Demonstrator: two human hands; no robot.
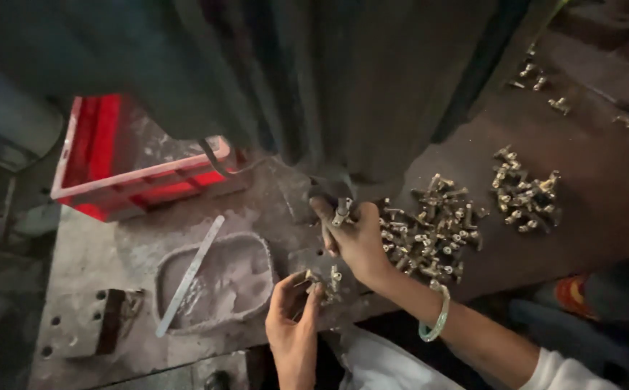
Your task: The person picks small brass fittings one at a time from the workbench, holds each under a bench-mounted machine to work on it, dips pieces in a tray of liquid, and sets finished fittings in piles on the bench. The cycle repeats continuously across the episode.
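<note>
My right hand (354, 238) reaches up under a dark machine body (343, 79) and pinches a small brass fitting (341, 211) between its fingertips. A pale green bangle (439, 318) sits on that wrist. My left hand (293, 325) is lower, near the table's front edge, and holds another small brass fitting (307, 276) at its fingertips. A few loose fittings (332, 280) lie just beside it. A heap of brass fittings (430, 231) lies right of my right hand.
A second heap of fittings (524, 191) lies further right, with scattered ones (545, 87) at the back. A red plastic crate (123, 162) stands at the back left. A shallow metal tray (217, 282) with a flat metal strip (188, 276) across it sits left of my hands.
</note>
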